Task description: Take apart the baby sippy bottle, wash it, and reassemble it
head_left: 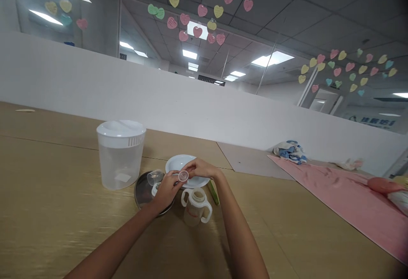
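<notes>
My left hand (pixel 165 190) and my right hand (pixel 200 169) meet above the table, and the fingers of both pinch a small translucent pinkish ring-shaped cap (pixel 183 176). Below them lies a white plate (pixel 178 163), partly hidden by my hands. A round steel lid (pixel 143 189) sits under my left hand, with a transparent cup-shaped piece (pixel 155 177) and a small white part (pixel 155 190) on it. A baby bottle with two white handles (pixel 196 208) stands just below my right wrist, its top open.
A translucent plastic jug with a white lid (pixel 121 153) stands left of the steel lid. A green strip (pixel 213 192) lies beside the plate. On the right are a pink mat (pixel 334 198) and a blue-and-white cloth (pixel 290 152). A white partition runs behind the wooden table (pixel 57 202).
</notes>
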A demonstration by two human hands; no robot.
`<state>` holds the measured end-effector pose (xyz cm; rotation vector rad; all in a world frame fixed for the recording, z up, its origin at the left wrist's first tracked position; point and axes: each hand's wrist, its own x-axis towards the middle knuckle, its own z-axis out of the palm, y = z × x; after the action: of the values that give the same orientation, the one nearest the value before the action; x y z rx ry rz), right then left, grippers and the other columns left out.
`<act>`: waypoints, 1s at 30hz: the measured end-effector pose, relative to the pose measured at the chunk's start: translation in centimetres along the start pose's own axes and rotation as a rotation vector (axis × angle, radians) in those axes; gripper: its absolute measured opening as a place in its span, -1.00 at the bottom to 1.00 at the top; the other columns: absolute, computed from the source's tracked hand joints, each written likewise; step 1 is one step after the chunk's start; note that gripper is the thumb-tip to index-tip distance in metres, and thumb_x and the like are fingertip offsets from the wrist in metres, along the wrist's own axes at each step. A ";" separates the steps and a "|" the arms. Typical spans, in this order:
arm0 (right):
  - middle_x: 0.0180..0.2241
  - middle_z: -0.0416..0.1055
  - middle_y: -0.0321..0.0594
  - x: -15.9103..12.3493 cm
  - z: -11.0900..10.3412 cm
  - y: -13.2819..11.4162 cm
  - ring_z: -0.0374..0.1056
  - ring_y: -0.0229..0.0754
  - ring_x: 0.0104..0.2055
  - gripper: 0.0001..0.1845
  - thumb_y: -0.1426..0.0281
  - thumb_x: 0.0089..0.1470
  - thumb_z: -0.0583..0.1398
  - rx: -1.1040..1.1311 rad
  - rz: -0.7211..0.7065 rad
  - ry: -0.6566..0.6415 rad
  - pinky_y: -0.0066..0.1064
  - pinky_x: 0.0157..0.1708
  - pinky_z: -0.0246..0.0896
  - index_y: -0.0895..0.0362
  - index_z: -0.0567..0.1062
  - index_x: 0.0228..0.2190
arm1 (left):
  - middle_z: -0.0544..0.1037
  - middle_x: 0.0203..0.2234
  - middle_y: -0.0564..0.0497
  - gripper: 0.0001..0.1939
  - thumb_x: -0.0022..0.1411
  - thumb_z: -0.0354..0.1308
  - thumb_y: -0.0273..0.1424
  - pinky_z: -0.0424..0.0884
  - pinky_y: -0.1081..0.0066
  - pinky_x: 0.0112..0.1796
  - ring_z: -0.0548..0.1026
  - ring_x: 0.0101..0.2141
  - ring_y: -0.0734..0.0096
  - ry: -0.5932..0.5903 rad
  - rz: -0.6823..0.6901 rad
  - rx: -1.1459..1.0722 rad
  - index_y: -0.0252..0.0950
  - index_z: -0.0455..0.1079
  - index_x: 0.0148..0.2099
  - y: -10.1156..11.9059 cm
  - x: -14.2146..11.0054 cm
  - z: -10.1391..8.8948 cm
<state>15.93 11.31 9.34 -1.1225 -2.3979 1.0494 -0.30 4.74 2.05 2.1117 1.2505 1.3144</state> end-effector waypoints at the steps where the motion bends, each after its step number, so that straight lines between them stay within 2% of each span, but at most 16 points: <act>1: -0.42 0.48 -0.27 0.0 0.2 -0.3 0.35 -0.24 -0.37 -0.72 0.37 -0.18 0.26 0.075 -0.041 -0.070 -0.47 -0.36 0.22 0.17 0.56 -0.32 | 0.52 -0.18 -0.08 -0.65 0.21 -0.05 -0.21 0.27 0.24 -0.05 0.40 -0.12 0.22 0.000 0.004 -0.010 -0.24 0.51 -0.22 0.0 0.0 0.0; 3: -0.46 0.48 -0.29 -0.3 0.3 -0.6 0.34 -0.25 -0.40 -0.72 0.34 -0.20 0.27 0.161 -0.064 -0.110 -0.46 -0.35 0.21 0.18 0.58 -0.35 | 0.53 -0.21 -0.08 -0.65 0.21 -0.05 -0.22 0.28 0.26 -0.07 0.40 -0.14 0.23 0.007 0.013 -0.033 -0.25 0.51 -0.23 0.1 0.0 0.0; 6: -0.49 0.47 -0.31 -0.7 0.2 -0.6 0.30 -0.28 -0.43 -0.74 0.37 -0.23 0.28 0.206 -0.022 -0.099 -0.46 -0.34 0.20 0.18 0.59 -0.39 | 0.54 -0.22 -0.05 -0.67 0.21 -0.04 -0.22 0.27 0.27 -0.06 0.40 -0.15 0.25 0.015 0.041 -0.042 -0.23 0.51 -0.24 0.1 0.0 0.0; 11: -0.39 0.48 -0.29 -0.8 0.0 -0.4 0.33 -0.24 -0.31 -0.73 0.37 -0.28 0.31 0.237 -0.064 -0.150 -0.44 -0.23 0.19 0.17 0.57 -0.40 | 0.57 -0.26 0.00 -0.73 0.19 0.01 -0.24 0.18 0.17 -0.02 0.33 -0.06 0.17 0.072 0.018 0.142 -0.15 0.53 -0.30 -0.1 0.1 -0.3; 14: -0.40 0.47 -0.27 -0.6 0.2 -0.2 0.34 -0.23 -0.32 -0.75 0.33 -0.25 0.32 0.273 -0.058 -0.080 -0.43 -0.23 0.20 0.19 0.53 -0.44 | 0.56 -0.26 0.03 -0.78 0.14 0.08 -0.22 0.14 0.18 -0.03 0.31 -0.05 0.16 0.112 0.009 0.257 -0.12 0.53 -0.32 -0.1 0.1 -0.8; 18: -0.44 0.48 -0.22 -0.5 0.0 0.1 0.38 -0.21 -0.32 -0.75 0.32 -0.22 0.29 0.339 -0.029 0.016 -0.41 -0.23 0.22 0.21 0.49 -0.43 | 0.56 -0.35 0.01 -0.76 0.16 0.03 -0.25 0.19 0.28 -0.16 0.39 -0.21 0.24 0.178 -0.077 0.358 -0.20 0.50 -0.36 0.0 0.0 -1.7; 21: -0.57 0.45 -0.29 -0.5 -0.2 0.6 0.37 -0.25 -0.42 -0.85 0.40 -0.20 0.23 0.137 0.030 0.018 -0.44 -0.29 0.22 0.20 0.50 -0.47 | 0.55 -0.46 -0.01 -0.72 0.17 -0.06 -0.37 0.19 0.33 -0.25 0.41 -0.33 0.29 0.198 -0.143 0.419 -0.27 0.43 -0.48 -0.1 0.0 -2.6; 24: -0.70 0.36 -0.36 -0.2 0.1 1.2 0.30 -0.31 -0.57 -0.92 0.49 -0.24 0.20 -0.139 0.240 -0.002 -0.50 -0.46 0.19 0.17 0.51 -0.56 | 0.53 -0.46 -0.02 -0.74 0.14 -0.09 -0.45 0.17 0.33 -0.26 0.40 -0.31 0.28 0.213 -0.102 0.474 -0.27 0.39 -0.49 -0.2 0.0 -3.5; 26: -0.74 0.33 -0.36 0.1 0.6 1.6 0.25 -0.33 -0.62 -0.94 0.54 -0.31 0.22 -0.232 0.333 0.022 -0.53 -0.56 0.13 0.15 0.49 -0.66 | 0.53 -0.45 -0.03 -0.75 0.13 -0.09 -0.46 0.17 0.32 -0.25 0.40 -0.30 0.27 0.211 -0.089 0.531 -0.27 0.38 -0.48 -0.3 0.1 -4.0; 30: -0.77 0.31 -0.35 0.7 1.7 2.1 0.20 -0.35 -0.65 -0.88 0.59 -0.38 0.25 -0.290 0.342 0.073 -0.55 -0.63 0.04 0.15 0.46 -0.74 | 0.53 -0.45 -0.05 -0.71 0.14 -0.12 -0.48 0.16 0.32 -0.26 0.40 -0.32 0.27 0.136 -0.102 0.650 -0.27 0.38 -0.51 -0.5 0.1 -4.2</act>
<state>15.68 11.93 6.65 -1.6865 -2.4058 0.7474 -4.15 4.52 3.88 2.3400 2.0309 1.1195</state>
